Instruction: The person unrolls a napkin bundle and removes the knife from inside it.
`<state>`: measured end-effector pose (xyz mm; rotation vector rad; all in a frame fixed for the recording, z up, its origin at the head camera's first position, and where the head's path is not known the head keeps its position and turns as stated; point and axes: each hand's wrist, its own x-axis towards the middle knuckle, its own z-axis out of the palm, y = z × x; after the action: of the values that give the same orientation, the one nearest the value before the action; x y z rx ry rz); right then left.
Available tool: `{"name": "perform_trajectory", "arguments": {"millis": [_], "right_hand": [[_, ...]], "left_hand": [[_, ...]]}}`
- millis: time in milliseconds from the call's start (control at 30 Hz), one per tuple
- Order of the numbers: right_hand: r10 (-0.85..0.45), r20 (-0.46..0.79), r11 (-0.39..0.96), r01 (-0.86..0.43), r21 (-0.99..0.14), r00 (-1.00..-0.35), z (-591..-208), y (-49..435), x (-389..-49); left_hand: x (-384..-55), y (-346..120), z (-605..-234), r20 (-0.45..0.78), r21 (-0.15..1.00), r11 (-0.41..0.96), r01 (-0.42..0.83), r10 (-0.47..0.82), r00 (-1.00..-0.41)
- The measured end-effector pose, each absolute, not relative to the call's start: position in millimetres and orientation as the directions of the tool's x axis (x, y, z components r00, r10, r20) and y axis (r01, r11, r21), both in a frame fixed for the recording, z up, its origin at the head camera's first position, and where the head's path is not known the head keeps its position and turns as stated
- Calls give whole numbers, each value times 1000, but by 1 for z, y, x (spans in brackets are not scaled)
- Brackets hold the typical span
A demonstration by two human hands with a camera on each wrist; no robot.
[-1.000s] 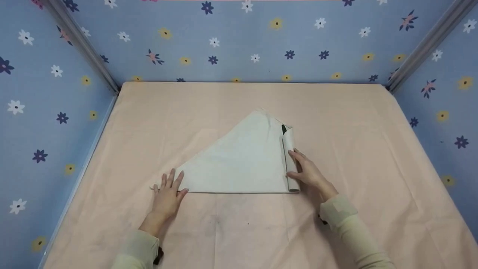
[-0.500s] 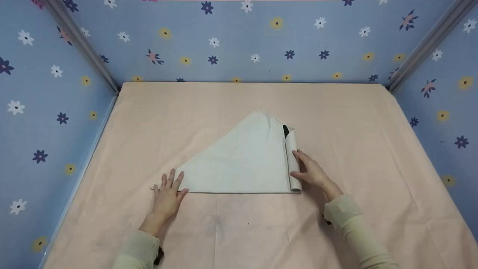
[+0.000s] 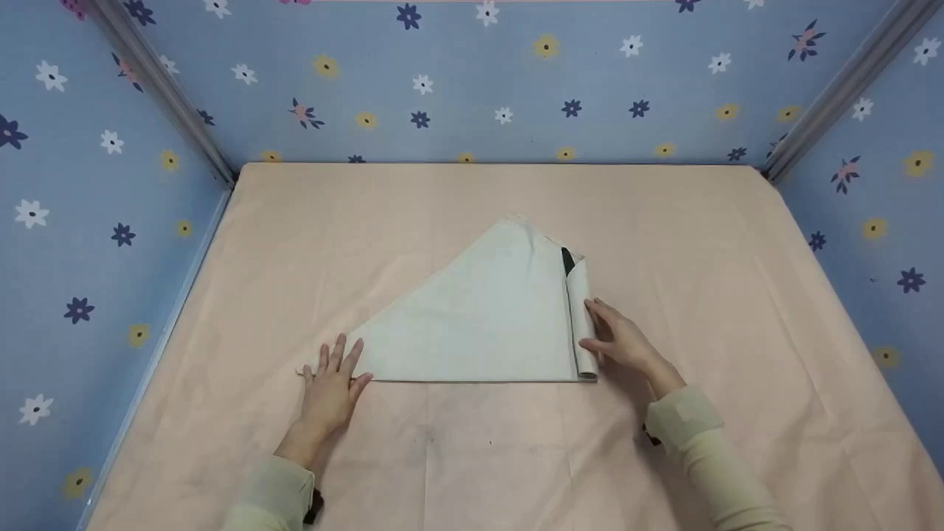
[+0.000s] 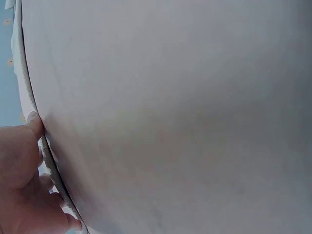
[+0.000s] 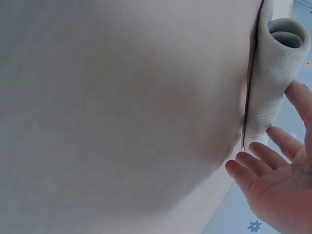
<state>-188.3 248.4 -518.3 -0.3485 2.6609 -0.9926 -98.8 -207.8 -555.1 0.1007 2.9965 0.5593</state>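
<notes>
Blue wallpaper (image 3: 472,81) dotted with small flowers closes off 3 sides of the peach-coloured sheet (image 3: 664,221) that covers the surface in front of me. At the middle of that sheet lies the pale grey-white cloth (image 3: 479,324), folded flat into a rough triangle with its long straight edge nearest me and its peak pointing toward the far wall. Along the cloth's right side runs a rolled edge (image 3: 580,324), a narrow tube of the same fabric, and a dark tag (image 3: 567,259) shows at the roll's far end. My right hand (image 3: 623,343) sits just beside that roll on its outer side, fingers straight and slightly spread, fingertips touching the tube without curling round it; the right wrist view shows the open mouth of the roll (image 5: 285,39) above my extended fingers (image 5: 265,156). My left hand (image 3: 330,383) lies flat at the cloth's left corner, fingers fanned apart and pressing down on the tip of the fabric and the sheet, pinching nothing. From the left wrist view my fingers (image 4: 29,131) meet the thin layered edge of the cloth (image 4: 170,107), which fills most of that frame. Both sleeves (image 3: 693,435) are pale yellow-green.
</notes>
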Motion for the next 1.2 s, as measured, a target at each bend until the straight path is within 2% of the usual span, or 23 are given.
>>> {"name": "perform_trajectory", "arguments": {"millis": [333,667,1000,1200], "right_hand": [[-328,-139,739,-162,-654,-934,-514,243,-185],[-318,-144,728,-144,-670,-937,-512,234,-183],[-328,-144,733,-155,-662,-934,-516,223,-187],[-320,-164,745,-141,-652,-933,-518,223,-189]], "left_hand": [[-99,-208,-555,-92,372,927,43,83,-992],[-99,-209,-555,-83,382,922,57,96,-992],[-97,-207,-554,-32,414,907,70,92,-995],[-98,-208,-554,-78,396,917,47,84,-993]]}}
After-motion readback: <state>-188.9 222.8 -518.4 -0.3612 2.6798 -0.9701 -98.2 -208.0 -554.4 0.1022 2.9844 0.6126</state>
